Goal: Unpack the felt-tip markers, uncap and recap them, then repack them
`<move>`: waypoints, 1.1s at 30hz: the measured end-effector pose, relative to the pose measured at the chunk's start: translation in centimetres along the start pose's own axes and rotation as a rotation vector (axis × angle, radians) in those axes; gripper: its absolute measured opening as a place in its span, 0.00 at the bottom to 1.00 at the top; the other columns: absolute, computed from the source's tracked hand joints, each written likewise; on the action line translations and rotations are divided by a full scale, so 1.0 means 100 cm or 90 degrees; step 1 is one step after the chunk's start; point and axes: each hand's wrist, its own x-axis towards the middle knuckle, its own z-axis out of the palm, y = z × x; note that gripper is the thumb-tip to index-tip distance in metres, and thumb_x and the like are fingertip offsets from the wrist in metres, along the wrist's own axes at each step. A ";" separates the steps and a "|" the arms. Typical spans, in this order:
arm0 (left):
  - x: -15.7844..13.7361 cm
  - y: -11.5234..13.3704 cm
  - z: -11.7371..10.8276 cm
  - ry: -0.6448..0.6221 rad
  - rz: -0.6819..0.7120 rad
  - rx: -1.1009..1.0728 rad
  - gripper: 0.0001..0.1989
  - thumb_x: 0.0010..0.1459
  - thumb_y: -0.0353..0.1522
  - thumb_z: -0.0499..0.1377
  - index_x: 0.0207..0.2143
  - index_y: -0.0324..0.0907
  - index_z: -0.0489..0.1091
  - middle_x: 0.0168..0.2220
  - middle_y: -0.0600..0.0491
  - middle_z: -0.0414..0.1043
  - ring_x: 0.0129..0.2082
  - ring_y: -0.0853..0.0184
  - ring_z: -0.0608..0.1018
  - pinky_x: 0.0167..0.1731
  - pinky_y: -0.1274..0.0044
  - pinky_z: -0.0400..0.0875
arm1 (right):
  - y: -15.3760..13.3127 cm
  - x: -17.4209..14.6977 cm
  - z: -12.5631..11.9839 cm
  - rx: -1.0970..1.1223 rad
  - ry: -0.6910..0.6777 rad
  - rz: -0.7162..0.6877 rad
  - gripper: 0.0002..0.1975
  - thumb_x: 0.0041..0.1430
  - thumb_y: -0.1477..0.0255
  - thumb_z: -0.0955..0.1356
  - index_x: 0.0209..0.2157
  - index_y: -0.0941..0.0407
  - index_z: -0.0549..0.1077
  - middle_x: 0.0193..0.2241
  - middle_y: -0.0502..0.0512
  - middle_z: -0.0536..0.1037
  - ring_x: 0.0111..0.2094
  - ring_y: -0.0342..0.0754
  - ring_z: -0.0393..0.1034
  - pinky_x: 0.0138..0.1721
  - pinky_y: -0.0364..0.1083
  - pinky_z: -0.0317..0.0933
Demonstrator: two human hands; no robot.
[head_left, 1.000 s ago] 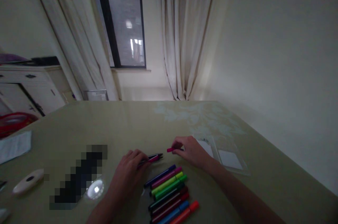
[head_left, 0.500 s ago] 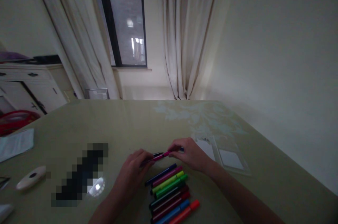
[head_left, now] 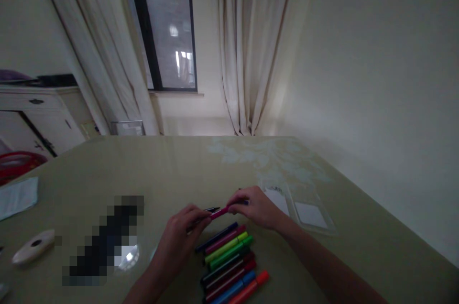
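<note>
Between my two hands is a pink felt-tip marker [head_left: 219, 212], held level above the table. My left hand [head_left: 184, 227] pinches its left part, and my right hand [head_left: 251, 206] grips the right end with thumb and fingers. Just behind it a dark pen [head_left: 212, 209] shows in part, half hidden by my left hand. Below lie several markers side by side in a slanted row: a navy marker [head_left: 217, 237] nearest my hands, then a purple-pink one, a lime one, a green marker [head_left: 231, 252], darker ones, a blue marker [head_left: 234, 288] and a red-orange marker [head_left: 249, 288] closest to me.
A clear plastic case [head_left: 313, 215] with white inserts lies beyond my right hand on the table [head_left: 172, 165]. Toward the left are a pixelated dark object [head_left: 103, 242], a pale oval object [head_left: 34, 247] and a paper sheet [head_left: 17, 197]. A wall borders the table's right side.
My left hand has slid slightly toward the right hand along the pink marker, covering more of it. The whole view has shifted a little to the left.
</note>
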 end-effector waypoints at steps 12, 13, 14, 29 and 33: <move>0.000 -0.010 0.002 -0.115 -0.051 0.107 0.14 0.68 0.38 0.56 0.35 0.46 0.80 0.40 0.49 0.78 0.42 0.60 0.78 0.45 0.70 0.71 | 0.042 -0.001 -0.018 -0.409 -0.054 0.103 0.07 0.59 0.74 0.72 0.40 0.57 0.83 0.40 0.60 0.83 0.43 0.55 0.77 0.43 0.47 0.64; 0.001 -0.014 -0.001 -0.086 -0.062 0.132 0.12 0.67 0.37 0.56 0.36 0.46 0.79 0.39 0.49 0.78 0.42 0.59 0.78 0.45 0.69 0.71 | 0.042 -0.001 -0.016 -0.406 -0.057 0.100 0.07 0.59 0.75 0.72 0.39 0.57 0.83 0.40 0.60 0.83 0.43 0.55 0.77 0.43 0.47 0.64; 0.002 -0.017 -0.004 -0.060 -0.070 0.163 0.10 0.66 0.36 0.57 0.37 0.46 0.79 0.39 0.49 0.77 0.43 0.58 0.78 0.46 0.68 0.70 | 0.041 -0.001 -0.014 -0.403 -0.058 0.095 0.06 0.58 0.76 0.72 0.38 0.57 0.83 0.39 0.60 0.83 0.43 0.55 0.77 0.43 0.47 0.64; 0.001 -0.023 -0.004 -0.032 -0.044 0.189 0.07 0.66 0.35 0.59 0.38 0.46 0.77 0.37 0.50 0.74 0.41 0.58 0.76 0.44 0.67 0.69 | 0.011 0.000 -0.002 -0.191 -0.035 -0.026 0.06 0.59 0.77 0.73 0.39 0.56 0.82 0.35 0.53 0.85 0.36 0.47 0.78 0.39 0.43 0.64; 0.001 -0.019 -0.003 -0.033 -0.034 0.168 0.07 0.66 0.37 0.59 0.38 0.47 0.77 0.37 0.51 0.74 0.41 0.58 0.77 0.44 0.67 0.69 | 0.004 -0.001 0.001 -0.157 -0.030 -0.043 0.07 0.59 0.78 0.73 0.38 0.56 0.82 0.33 0.53 0.84 0.36 0.47 0.78 0.41 0.43 0.65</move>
